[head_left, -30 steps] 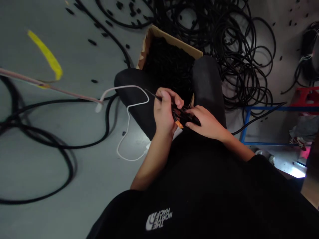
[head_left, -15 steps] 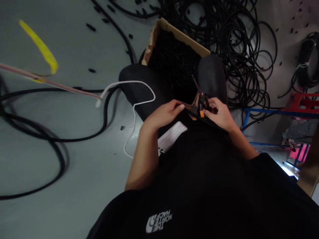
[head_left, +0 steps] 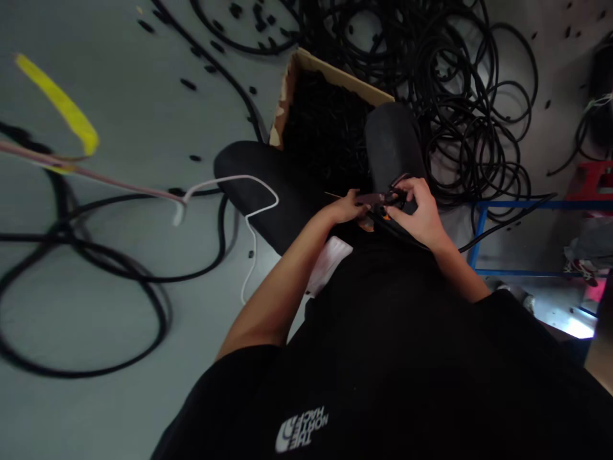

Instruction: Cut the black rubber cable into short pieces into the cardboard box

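The right hand (head_left: 419, 212) has its grip closed on a dark thing (head_left: 373, 199) (it looks blurry), and the left hand (head_left: 345, 208) pinches one end. It is over the lap (head_left: 287, 185), near the box (head_left: 338, 71) of black bits (head_left: 325, 124). Loopy black cords (head_left: 426, 64) lie outside.

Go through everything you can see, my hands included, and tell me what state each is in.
Cardboard box: open, holding many small black pieces.
Cable pile: loose, tangled loops.
Floor cable: loosely looped.
White cord: uncoiled, slack across the left leg.
Left hand: fingers at the dark bundle, grip too blurred to tell.
Right hand: fingers closed on that bundle.
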Available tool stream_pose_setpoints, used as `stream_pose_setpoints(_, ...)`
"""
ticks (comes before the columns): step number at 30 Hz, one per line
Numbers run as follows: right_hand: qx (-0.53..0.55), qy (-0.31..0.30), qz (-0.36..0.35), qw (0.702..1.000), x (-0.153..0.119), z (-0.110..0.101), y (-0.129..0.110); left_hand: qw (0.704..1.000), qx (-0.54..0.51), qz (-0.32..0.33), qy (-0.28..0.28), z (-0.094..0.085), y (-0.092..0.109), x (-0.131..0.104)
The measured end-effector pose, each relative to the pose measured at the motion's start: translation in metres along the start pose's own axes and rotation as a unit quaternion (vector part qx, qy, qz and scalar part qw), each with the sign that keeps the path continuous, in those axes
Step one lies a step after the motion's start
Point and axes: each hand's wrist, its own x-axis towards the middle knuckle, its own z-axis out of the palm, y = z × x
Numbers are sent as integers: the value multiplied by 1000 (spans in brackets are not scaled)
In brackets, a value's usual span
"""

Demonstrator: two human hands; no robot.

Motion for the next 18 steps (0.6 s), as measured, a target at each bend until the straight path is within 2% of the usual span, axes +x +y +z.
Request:
stream_pose_setpoints(4, 90, -17, 54, 994, -11, 4, 13, 988, -129, -72, 45, 15, 0, 3)
stream_pose_setpoints(7, 134, -29, 79, 987, -16, -4, 12, 973, -209, -64, 74, 13, 1, 1)
stream_pose_setpoints(11, 126, -53, 100, 986, -18, -22, 9, 960, -268, -46, 70, 1, -3, -13)
stream_pose_setpoints(15, 105, -55, 99, 988, -17, -32, 17, 949, -298, -79, 58, -2, -10, -37)
stream_pose_setpoints(18, 68, -56, 74, 993, -12, -36, 25, 941, -318, -96, 70, -2, -13, -51)
